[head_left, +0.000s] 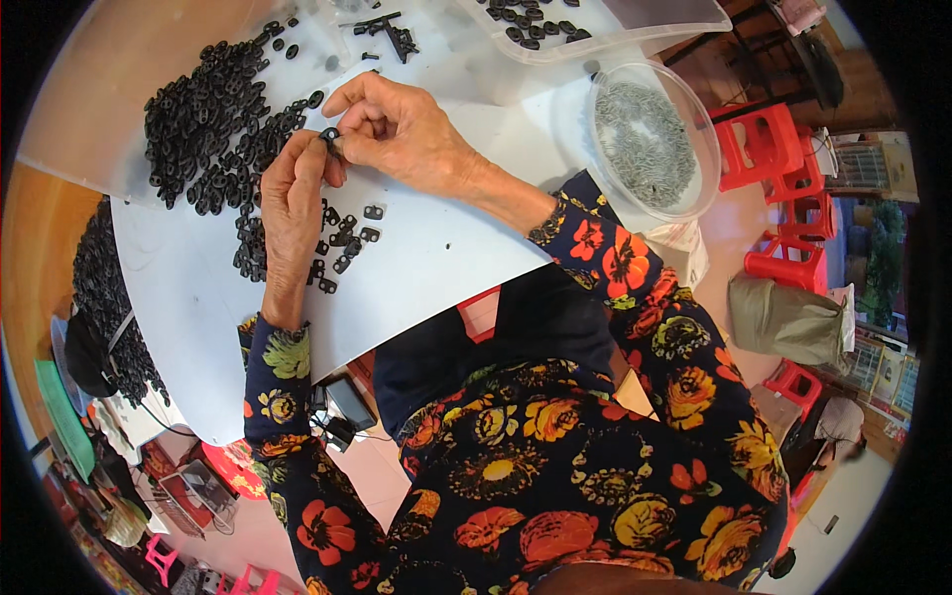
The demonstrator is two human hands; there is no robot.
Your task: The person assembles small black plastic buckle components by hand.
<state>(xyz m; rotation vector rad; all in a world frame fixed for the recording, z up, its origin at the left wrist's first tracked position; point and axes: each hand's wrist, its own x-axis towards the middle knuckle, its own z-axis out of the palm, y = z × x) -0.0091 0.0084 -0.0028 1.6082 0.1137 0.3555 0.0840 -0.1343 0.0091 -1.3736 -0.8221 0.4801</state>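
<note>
Between the fingertips of both hands is a small black plastic piece with a hole (pixel 330 134). My left hand (pixel 295 193) pinches it from below. My right hand (pixel 397 134) meets it from the right, thumb and forefinger closed at its edge; whether a tiny part sits in that pinch I cannot tell. A large heap of black oval plastic pieces (pixel 203 119) lies just left of my hands. Several similar pieces (pixel 342 238) are scattered on the white table (pixel 426 268) beside my left wrist.
A round clear tub of small silvery metal pieces (pixel 650 144) stands at the right. At the back, a clear plastic bin (pixel 615 40) holds more black pieces. Another dark heap (pixel 109 307) lies beyond the table's left edge. Red stools (pixel 759 144) stand on the floor at the right.
</note>
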